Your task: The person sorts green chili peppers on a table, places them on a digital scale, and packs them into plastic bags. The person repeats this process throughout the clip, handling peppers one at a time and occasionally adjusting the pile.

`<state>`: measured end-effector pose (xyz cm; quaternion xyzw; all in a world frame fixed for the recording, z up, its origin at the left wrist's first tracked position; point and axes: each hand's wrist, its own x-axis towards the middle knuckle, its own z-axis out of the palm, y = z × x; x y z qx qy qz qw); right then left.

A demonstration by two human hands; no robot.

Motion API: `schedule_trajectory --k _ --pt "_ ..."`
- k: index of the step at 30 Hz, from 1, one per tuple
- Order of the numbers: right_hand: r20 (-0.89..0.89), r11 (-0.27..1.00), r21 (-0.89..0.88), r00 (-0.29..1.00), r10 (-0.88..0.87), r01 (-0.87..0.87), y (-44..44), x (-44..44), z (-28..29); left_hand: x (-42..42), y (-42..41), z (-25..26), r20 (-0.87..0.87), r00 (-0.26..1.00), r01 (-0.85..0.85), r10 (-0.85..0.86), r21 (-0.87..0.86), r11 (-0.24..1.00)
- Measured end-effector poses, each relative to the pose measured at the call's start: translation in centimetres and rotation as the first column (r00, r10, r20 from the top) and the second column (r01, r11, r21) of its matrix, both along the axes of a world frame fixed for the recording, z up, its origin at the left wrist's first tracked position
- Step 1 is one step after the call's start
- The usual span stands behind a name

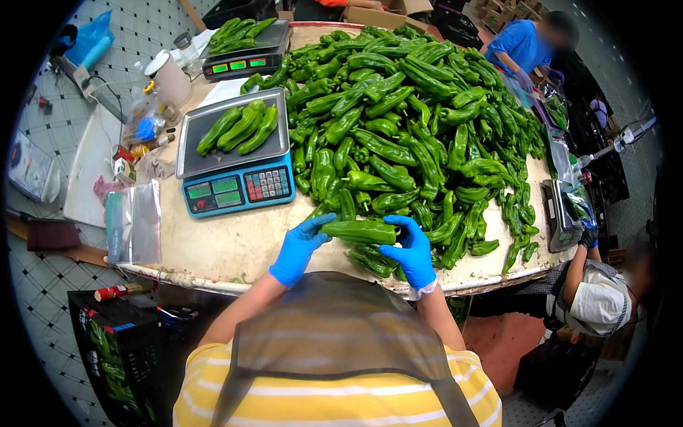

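Note:
A long green pepper (358,231) lies level between my two blue-gloved hands, at the near edge of the table. The fingers of my left hand (302,248) grip one end of it, and my right hand (412,251) grips the other end. Just beyond them rises a large heap of green peppers (395,149). To the left of the heap, a blue digital scale (238,187) carries several peppers (240,128) on its metal pan. A second, black scale (245,61) stands behind it, also with peppers (237,36) on top.
Clear plastic bags (133,224) lie at the table's left edge. Jars and bottles (155,101) stand farther back. On the right, a co-worker in white (597,301) reaches to another scale (563,213). A person in blue (515,48) works at the far right. A black crate (120,352) sits below left.

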<state>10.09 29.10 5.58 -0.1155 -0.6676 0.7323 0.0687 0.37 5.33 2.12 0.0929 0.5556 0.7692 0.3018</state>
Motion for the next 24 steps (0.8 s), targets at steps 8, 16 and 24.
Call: schedule_trajectory --k 8,16,24 --pt "0.121 0.978 -0.204 0.99 0.075 -0.049 1.2 0.6 -1.8 0.1 -0.3 1.6 -0.027 0.999 0.037 -0.038 -0.013 0.999" --pt "0.399 0.975 -0.224 0.912 0.097 -0.006 1.4 0.8 -4.0 -0.4 0.0 1.5 -0.026 0.995 0.094 -0.094 0.018 0.995" --pt "0.658 0.937 -0.328 0.74 0.139 0.116 0.8 0.0 -4.7 -0.5 0.5 2.0 0.003 0.991 0.135 -0.135 0.037 0.99"
